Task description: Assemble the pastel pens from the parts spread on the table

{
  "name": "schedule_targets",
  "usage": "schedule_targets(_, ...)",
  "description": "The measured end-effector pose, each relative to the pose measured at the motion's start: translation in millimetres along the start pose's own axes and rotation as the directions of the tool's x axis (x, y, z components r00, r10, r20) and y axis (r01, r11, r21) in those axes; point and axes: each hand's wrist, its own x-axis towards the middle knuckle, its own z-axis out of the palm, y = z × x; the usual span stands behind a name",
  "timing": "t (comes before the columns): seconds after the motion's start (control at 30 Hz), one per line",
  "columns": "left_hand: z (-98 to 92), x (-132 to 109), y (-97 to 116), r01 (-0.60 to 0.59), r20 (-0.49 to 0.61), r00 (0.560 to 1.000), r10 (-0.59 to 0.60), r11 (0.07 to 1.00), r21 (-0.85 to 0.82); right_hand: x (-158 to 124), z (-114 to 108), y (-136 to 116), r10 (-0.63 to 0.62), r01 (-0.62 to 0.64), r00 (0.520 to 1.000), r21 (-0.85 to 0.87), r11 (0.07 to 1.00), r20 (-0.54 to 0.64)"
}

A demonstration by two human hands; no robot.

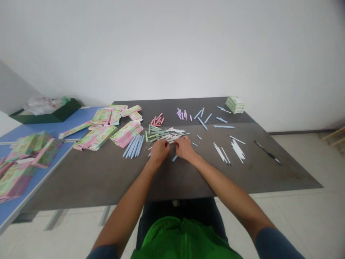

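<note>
My left hand (pixel 159 151) and my right hand (pixel 184 147) are close together at the near side of a pile of white and grey pen parts (pixel 174 136). The fingers of both are curled in a pinch, and whatever is between them is too small or hidden to make out. A short blue pen piece (pixel 175 158) lies on the dark table between my wrists. Left of my left hand is a row of light blue pen barrels (pixel 134 146). Green pen pieces (pixel 155 131) border the pile, with small blue pieces (pixel 198 137) to the right of my right hand.
Pink pen pieces (pixel 157 119), purple pieces (pixel 182 114) and blue pen parts (pixel 202 123) lie farther back. White refills (pixel 237 150) and a black pen (pixel 267 152) are at right. Pink-green cartons (pixel 126 133) cover the left; stacked green boxes (pixel 235 105) stand back right. A dark green tray (pixel 54 117) holds plastic.
</note>
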Motion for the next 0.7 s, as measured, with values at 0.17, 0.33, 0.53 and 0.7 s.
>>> schedule_targets(0.17, 20.8, 2.5, 25.1, -0.079, 0.147, 0.986, 0.084, 0.996, -0.038, -12.1, -12.6, 26.0, 0.067, -0.067, 0.998, -0.007, 0.998, -0.012)
schedule_targets(0.33, 35.5, 10.1, 37.5, -0.109, 0.197, 0.975, 0.104, 0.994, 0.013, -14.6, -18.8, 47.3, 0.1, -0.099, 0.995, -0.028, 0.995, 0.002)
schedule_targets(0.53, 46.9, 32.0, 54.0, -0.143, 0.182, 0.974, 0.135, 0.989, 0.034, -8.4, -28.5, 69.6, 0.12, -0.12, 0.993, -0.038, 0.992, -0.015)
schedule_targets(0.7, 58.5, 53.7, 69.7, -0.16, 0.166, 0.974, 0.151, 0.986, 0.043, -0.3, -35.1, 84.2, 0.128, -0.13, 0.991, -0.053, 0.99, -0.032)
